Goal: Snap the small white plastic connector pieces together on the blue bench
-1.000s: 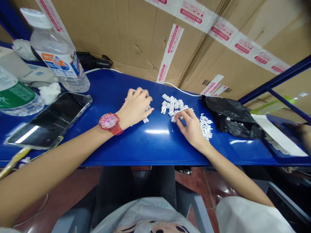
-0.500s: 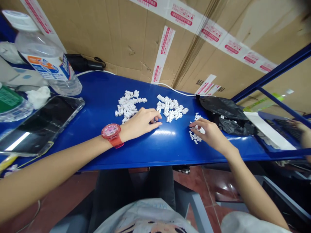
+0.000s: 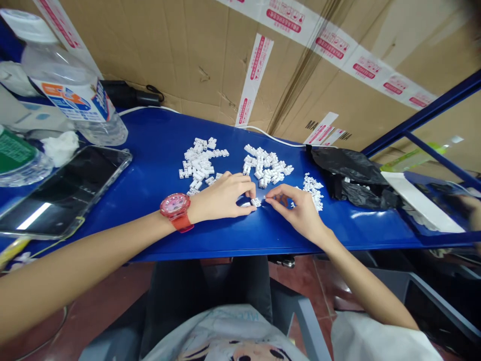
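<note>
Right of the right hand (image 3: 299,211), a black bag (image 3: 349,163) holds white bits (image 3: 347,180).

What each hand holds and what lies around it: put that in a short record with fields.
Left hand: white piece at thumb and fingertips
Right hand: pinching tiny white part, close to the white piece
Left pile: white pieces
Middle pile: white pieces
Right pile: smaller white bits
Far right: black bag
Far left: phone, tall bottle
Surface: blue table
</note>
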Demonstrator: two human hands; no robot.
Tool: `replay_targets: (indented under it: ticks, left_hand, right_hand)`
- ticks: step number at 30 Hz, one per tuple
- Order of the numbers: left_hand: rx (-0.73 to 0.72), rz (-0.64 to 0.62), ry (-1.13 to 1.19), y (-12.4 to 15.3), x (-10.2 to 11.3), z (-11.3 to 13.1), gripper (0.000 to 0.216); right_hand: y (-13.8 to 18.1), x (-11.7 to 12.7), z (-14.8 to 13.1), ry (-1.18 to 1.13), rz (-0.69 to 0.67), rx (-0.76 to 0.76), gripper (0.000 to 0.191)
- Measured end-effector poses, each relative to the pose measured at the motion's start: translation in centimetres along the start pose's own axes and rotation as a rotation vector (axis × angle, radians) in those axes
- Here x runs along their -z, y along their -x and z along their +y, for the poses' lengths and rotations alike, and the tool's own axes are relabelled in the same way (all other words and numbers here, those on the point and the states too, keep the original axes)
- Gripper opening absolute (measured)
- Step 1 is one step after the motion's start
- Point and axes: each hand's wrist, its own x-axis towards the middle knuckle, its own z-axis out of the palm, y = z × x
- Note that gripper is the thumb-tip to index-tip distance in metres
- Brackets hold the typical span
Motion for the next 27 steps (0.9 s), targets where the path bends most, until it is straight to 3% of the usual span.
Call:
replay_targets:
  ticks: [5, 11, 20, 24, 27]
  left_hand:
    - [0.033, 0.006, 0.012, 0.0, -0.2, 0.5, 0.016]
    - [0.036, 0.015, 0.032, 0.0, -0.3, 0.6, 0.017]
    - [0.012, 0.009, -0.007, -0.1, -0.3, 0.5, 0.017]
    - [0.014, 0.009, 0.029, -0.1, -0.2, 0.3, 0.02]
    - [-0.005, 0.001, -0.02, -0.1, -0.1, 0.3, 0.032]
  right_hand:
    - [0.0, -1.9, -0.3, -0.065, 0.067, 0.012, 0.005]
    - [0.3, -2.1, -0.2, -0.062, 0.144, 0.052, 0.006]
    - [0.7, -2.5, -0.6, 0.019, 0.08, 0.195, 0.01]
    - [1.3, -1.3, -0.5, 0.11, 0.028, 0.21, 0.017]
    - [1.3, 1.1, 1.4, 0.227, 0.091, 0.15, 0.022]
